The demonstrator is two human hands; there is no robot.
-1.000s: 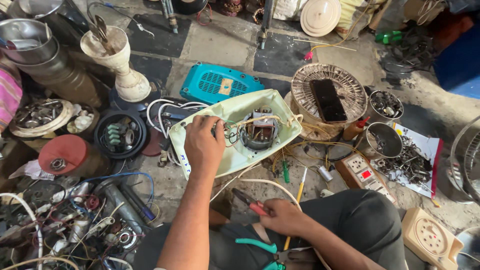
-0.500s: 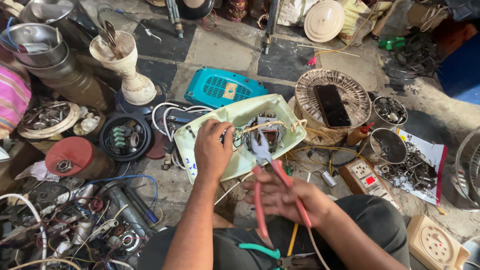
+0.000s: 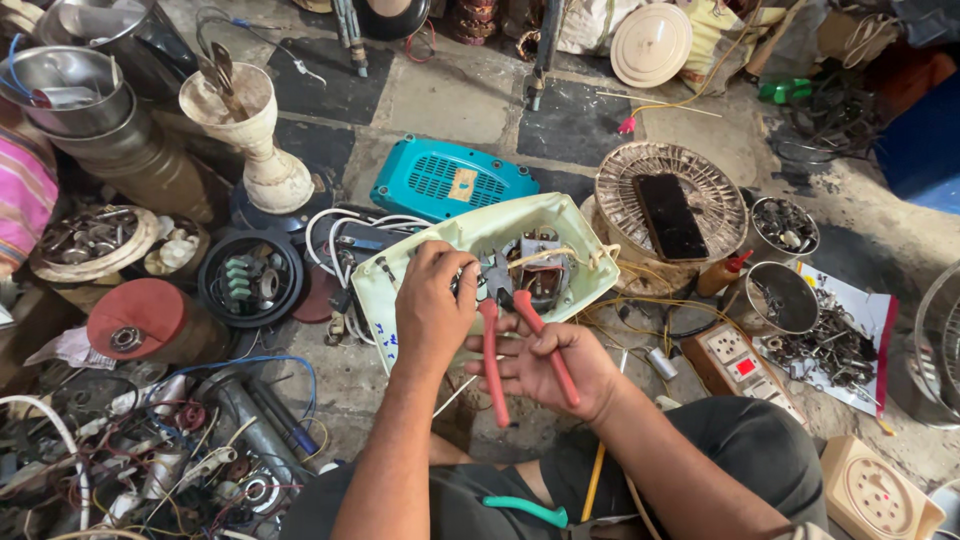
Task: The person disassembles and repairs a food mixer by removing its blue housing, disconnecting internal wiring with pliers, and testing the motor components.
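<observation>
Head view looks down on a pale green casing (image 3: 400, 290) lying open on the stone floor, a motor with wires (image 3: 540, 265) in its hollow. The left hand (image 3: 432, 305) rests on the casing's near edge, fingers curled and pinching something small at the wires; what exactly cannot be told. The right hand (image 3: 545, 365), just below the casing, is closed around the red handles of pliers (image 3: 500, 330), whose dark nose reaches into the hollow beside the motor.

Behind the casing lies a teal plastic cover (image 3: 450, 180) with a small yellowish label on top. Right of the casing stands a round wire-wound basket (image 3: 620, 190) with a flat black slab (image 3: 668, 215) lying on it. Further right, two metal cups (image 3: 780, 295) hold small hardware, and a white sheet with a red edge (image 3: 860, 340) carries scattered screws. Below those, a beige switch-and-socket board (image 3: 735, 355) shows a red switch. Left of the casing a black round tub (image 3: 250, 285) holds greenish parts, and beyond it a white pedestal vase (image 3: 250, 130) holds tools. A cream round plate (image 3: 652, 42) leans far behind the casing.
</observation>
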